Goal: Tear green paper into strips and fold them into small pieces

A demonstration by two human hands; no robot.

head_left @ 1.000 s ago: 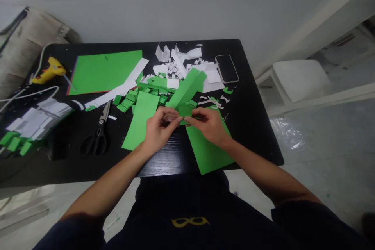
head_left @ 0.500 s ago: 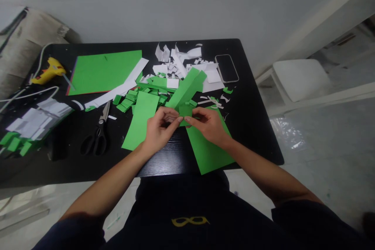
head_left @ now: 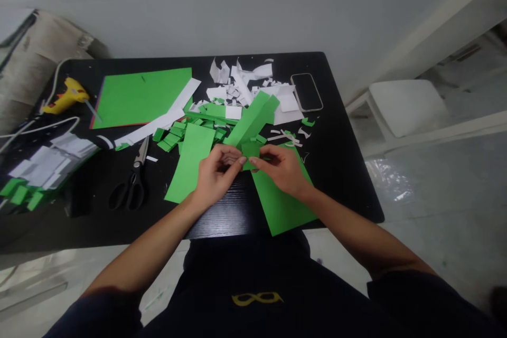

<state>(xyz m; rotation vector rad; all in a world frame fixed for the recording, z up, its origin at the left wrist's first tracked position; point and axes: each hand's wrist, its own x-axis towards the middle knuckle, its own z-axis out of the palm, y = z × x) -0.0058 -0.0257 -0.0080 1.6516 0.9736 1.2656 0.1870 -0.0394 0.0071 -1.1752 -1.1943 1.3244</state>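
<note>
A small piece of green paper (head_left: 250,150) is pinched between my two hands over the table's middle. My left hand (head_left: 217,174) grips its left edge with thumb and fingers, and my right hand (head_left: 283,170) grips the right edge. Under the right hand lies a large green sheet (head_left: 279,206). Left of the left hand is a narrower green sheet (head_left: 192,161). Just beyond the fingers, long green strips (head_left: 253,116) rest on the scraps. Small folded green pieces (head_left: 170,140) are heaped to the left of them.
Black-handled scissors (head_left: 132,185) lie at left, near a bundle of folded white and green pieces (head_left: 51,163). A yellow glue gun (head_left: 68,96) sits at the far left. White paper scraps (head_left: 237,84), a phone (head_left: 306,92) and stacked coloured sheets (head_left: 142,96) are toward the back.
The thumbs have parted very slightly on the small green piece. Both hands otherwise stay in place, and everything on the table is as before.
</note>
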